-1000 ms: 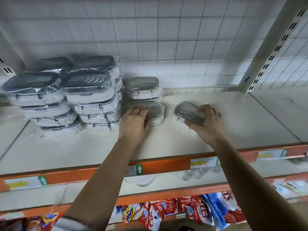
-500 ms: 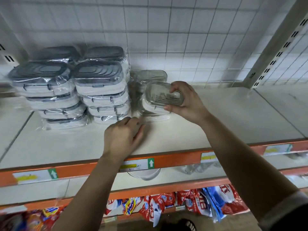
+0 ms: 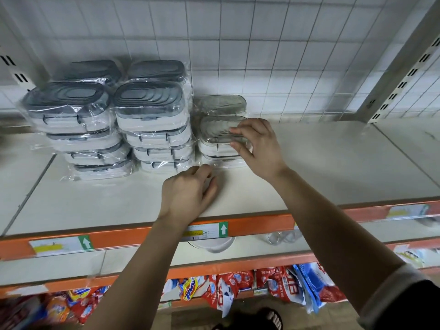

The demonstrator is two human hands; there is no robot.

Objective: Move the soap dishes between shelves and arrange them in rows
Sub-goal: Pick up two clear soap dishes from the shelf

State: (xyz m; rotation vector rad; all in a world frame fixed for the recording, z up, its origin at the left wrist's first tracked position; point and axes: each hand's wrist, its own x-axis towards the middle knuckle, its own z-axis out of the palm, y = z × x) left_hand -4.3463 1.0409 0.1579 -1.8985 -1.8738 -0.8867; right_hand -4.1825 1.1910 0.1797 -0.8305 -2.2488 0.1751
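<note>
A clear-lidded soap dish sits on top of another wrapped dish in a short front stack on the cream shelf. My right hand pinches the top dish at its right end, index finger above and thumb on the side. Behind it stands another clear-lidded dish. To the left are tall stacks of wrapped soap dishes with dark grey lids. My left hand rests on the shelf in front of the stacks, fingers loosely curled, holding nothing.
The shelf has an orange front rail with price labels. A slotted metal upright stands at the back right before a wire grid. A white bowl sits on the shelf below; detergent bags lie lower down.
My right hand carried the dish from the bare shelf leftwards and set it on the short front stack. My left hand drew back from that stack to the shelf's front.
</note>
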